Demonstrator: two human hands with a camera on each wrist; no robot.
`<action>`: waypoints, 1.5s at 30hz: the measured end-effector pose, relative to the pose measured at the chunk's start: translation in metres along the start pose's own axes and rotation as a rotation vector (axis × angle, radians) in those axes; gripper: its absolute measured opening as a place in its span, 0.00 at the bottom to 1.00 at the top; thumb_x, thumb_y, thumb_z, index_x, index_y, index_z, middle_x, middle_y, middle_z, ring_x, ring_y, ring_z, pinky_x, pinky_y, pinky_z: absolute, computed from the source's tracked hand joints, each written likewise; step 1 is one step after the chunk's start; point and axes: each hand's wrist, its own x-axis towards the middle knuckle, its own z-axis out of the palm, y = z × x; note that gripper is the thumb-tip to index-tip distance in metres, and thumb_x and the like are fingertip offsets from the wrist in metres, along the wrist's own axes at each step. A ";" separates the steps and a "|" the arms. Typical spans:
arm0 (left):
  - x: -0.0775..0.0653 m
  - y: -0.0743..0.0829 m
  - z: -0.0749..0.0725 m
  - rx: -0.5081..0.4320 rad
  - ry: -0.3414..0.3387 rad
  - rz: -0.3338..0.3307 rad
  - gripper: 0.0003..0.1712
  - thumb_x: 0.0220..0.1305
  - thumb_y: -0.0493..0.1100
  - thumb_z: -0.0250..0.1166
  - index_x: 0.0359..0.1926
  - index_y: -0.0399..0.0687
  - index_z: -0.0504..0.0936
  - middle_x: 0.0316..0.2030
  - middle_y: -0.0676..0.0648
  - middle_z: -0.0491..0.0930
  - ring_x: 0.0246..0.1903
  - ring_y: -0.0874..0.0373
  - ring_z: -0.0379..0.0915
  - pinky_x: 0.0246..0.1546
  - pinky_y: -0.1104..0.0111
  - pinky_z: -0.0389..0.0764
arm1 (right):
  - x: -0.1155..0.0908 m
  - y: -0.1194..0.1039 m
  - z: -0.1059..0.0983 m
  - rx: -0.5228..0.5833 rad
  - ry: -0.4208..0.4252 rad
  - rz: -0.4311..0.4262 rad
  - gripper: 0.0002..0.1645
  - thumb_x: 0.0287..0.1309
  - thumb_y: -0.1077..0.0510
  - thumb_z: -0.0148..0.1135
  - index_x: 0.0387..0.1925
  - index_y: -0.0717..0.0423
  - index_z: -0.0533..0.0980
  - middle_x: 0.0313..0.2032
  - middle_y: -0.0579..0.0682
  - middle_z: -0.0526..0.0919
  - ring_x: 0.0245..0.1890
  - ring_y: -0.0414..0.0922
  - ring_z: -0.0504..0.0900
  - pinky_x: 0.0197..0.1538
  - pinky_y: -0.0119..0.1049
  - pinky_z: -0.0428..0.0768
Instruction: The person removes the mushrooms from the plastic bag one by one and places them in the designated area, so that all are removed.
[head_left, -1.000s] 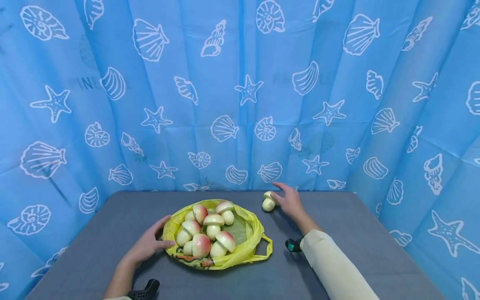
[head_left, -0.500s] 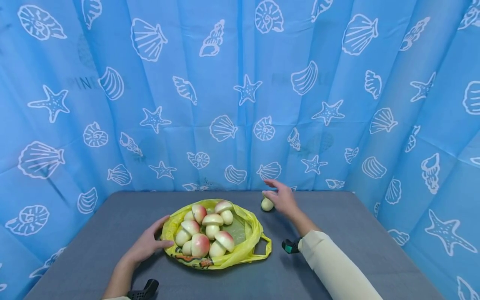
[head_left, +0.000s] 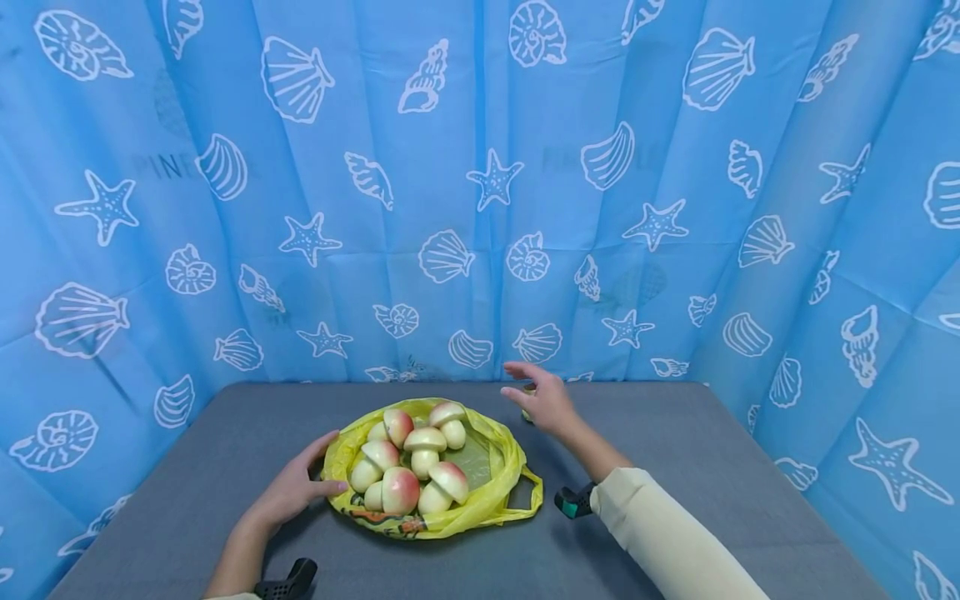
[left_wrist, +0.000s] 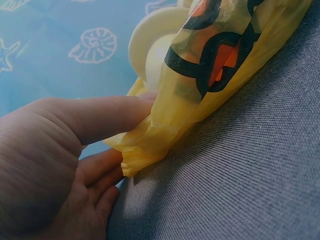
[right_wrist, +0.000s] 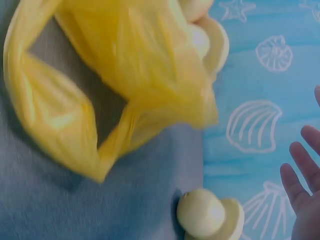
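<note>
A yellow plastic bag (head_left: 495, 500) lies opened out on the table, with several mushroom-shaped pieces (head_left: 425, 442) inside, pale-stemmed and some pink-capped. At its left side, my left hand (head_left: 294, 485) pinches the rim, thumb over the edge and fingers outside; the left wrist view shows the thumb (left_wrist: 110, 117) against the plastic. Behind the bag on the right, my right hand (head_left: 549, 403) hovers with fingers spread and holds nothing. One loose pale mushroom (right_wrist: 202, 212) rests on the table near that hand; in the head view the hand hides most of it.
The grey cloth-covered table (head_left: 645, 433) runs back to a blue curtain (head_left: 480, 300) printed with white shells and starfish. A handle loop (head_left: 536, 497) of the bag sticks out to the right. Black wrist devices (head_left: 575, 502) sit below both hands.
My right hand has moved left, from beside the loose mushroom to in front of it, covering most of it. The left hand and the bag stay in place.
</note>
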 end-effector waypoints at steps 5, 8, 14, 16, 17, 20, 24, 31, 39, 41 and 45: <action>0.000 0.000 0.000 0.014 0.005 -0.009 0.54 0.57 0.52 0.71 0.75 0.39 0.51 0.71 0.29 0.51 0.70 0.32 0.44 0.65 0.40 0.52 | -0.002 -0.012 0.005 0.059 0.000 -0.036 0.22 0.62 0.58 0.65 0.57 0.57 0.77 0.52 0.57 0.81 0.51 0.53 0.79 0.51 0.48 0.78; 0.000 0.001 0.001 0.021 0.005 -0.012 0.54 0.57 0.53 0.71 0.75 0.39 0.51 0.71 0.29 0.51 0.70 0.32 0.44 0.65 0.40 0.51 | -0.004 -0.020 0.008 0.071 0.011 -0.044 0.21 0.61 0.57 0.66 0.55 0.55 0.78 0.50 0.55 0.83 0.48 0.50 0.81 0.51 0.49 0.78; 0.000 0.001 0.001 0.023 0.007 -0.015 0.54 0.57 0.53 0.71 0.75 0.39 0.51 0.71 0.29 0.52 0.69 0.32 0.45 0.65 0.40 0.52 | -0.007 -0.034 0.016 0.159 -0.031 -0.080 0.20 0.61 0.60 0.65 0.55 0.59 0.78 0.47 0.56 0.83 0.47 0.50 0.81 0.50 0.49 0.79; 0.000 0.001 0.001 0.022 0.008 -0.014 0.54 0.57 0.53 0.71 0.75 0.39 0.51 0.71 0.29 0.52 0.69 0.32 0.45 0.65 0.40 0.52 | -0.008 -0.037 0.019 0.170 -0.057 -0.089 0.20 0.62 0.59 0.64 0.55 0.60 0.77 0.47 0.57 0.83 0.47 0.50 0.81 0.50 0.48 0.79; 0.000 0.001 0.001 0.021 0.007 -0.013 0.54 0.57 0.53 0.71 0.75 0.39 0.51 0.71 0.29 0.52 0.69 0.32 0.45 0.65 0.40 0.52 | -0.009 -0.038 0.021 0.168 -0.068 -0.091 0.20 0.63 0.59 0.64 0.55 0.59 0.77 0.47 0.57 0.83 0.47 0.50 0.81 0.50 0.47 0.79; 0.000 0.001 0.001 0.020 0.005 -0.009 0.54 0.57 0.53 0.71 0.75 0.39 0.51 0.71 0.29 0.52 0.69 0.32 0.45 0.65 0.40 0.52 | -0.012 -0.042 0.025 0.165 -0.095 -0.106 0.19 0.64 0.58 0.63 0.55 0.59 0.77 0.46 0.56 0.83 0.45 0.51 0.81 0.48 0.46 0.79; 0.001 0.000 0.000 0.011 0.002 -0.001 0.54 0.57 0.52 0.71 0.75 0.39 0.51 0.71 0.29 0.52 0.69 0.32 0.45 0.65 0.40 0.52 | -0.015 -0.047 0.031 0.187 -0.140 -0.116 0.18 0.64 0.59 0.62 0.54 0.60 0.77 0.46 0.57 0.83 0.44 0.54 0.82 0.46 0.47 0.80; 0.003 -0.003 -0.001 0.025 0.005 -0.002 0.54 0.57 0.53 0.71 0.75 0.38 0.51 0.71 0.29 0.52 0.69 0.32 0.45 0.64 0.39 0.52 | -0.017 -0.054 0.038 0.157 -0.308 -0.097 0.19 0.66 0.56 0.60 0.56 0.60 0.77 0.50 0.57 0.82 0.49 0.50 0.80 0.49 0.45 0.79; 0.002 -0.005 -0.001 0.025 0.005 -0.009 0.54 0.57 0.53 0.71 0.75 0.39 0.51 0.71 0.30 0.52 0.69 0.32 0.45 0.64 0.39 0.52 | -0.021 -0.055 0.046 0.085 -0.479 -0.086 0.21 0.65 0.53 0.62 0.55 0.60 0.77 0.48 0.54 0.83 0.47 0.48 0.81 0.47 0.38 0.79; 0.002 -0.005 -0.001 0.025 0.006 -0.006 0.54 0.57 0.53 0.71 0.75 0.39 0.52 0.71 0.29 0.52 0.69 0.32 0.45 0.64 0.39 0.52 | -0.022 -0.055 0.048 0.094 -0.523 -0.079 0.22 0.64 0.54 0.63 0.57 0.61 0.76 0.49 0.55 0.83 0.49 0.49 0.81 0.48 0.38 0.78; 0.002 -0.005 0.000 0.026 0.007 -0.001 0.54 0.57 0.52 0.71 0.75 0.39 0.52 0.71 0.29 0.52 0.69 0.32 0.44 0.65 0.39 0.51 | -0.023 -0.054 0.051 0.091 -0.609 -0.055 0.25 0.64 0.54 0.63 0.59 0.61 0.74 0.52 0.56 0.81 0.53 0.53 0.78 0.49 0.37 0.78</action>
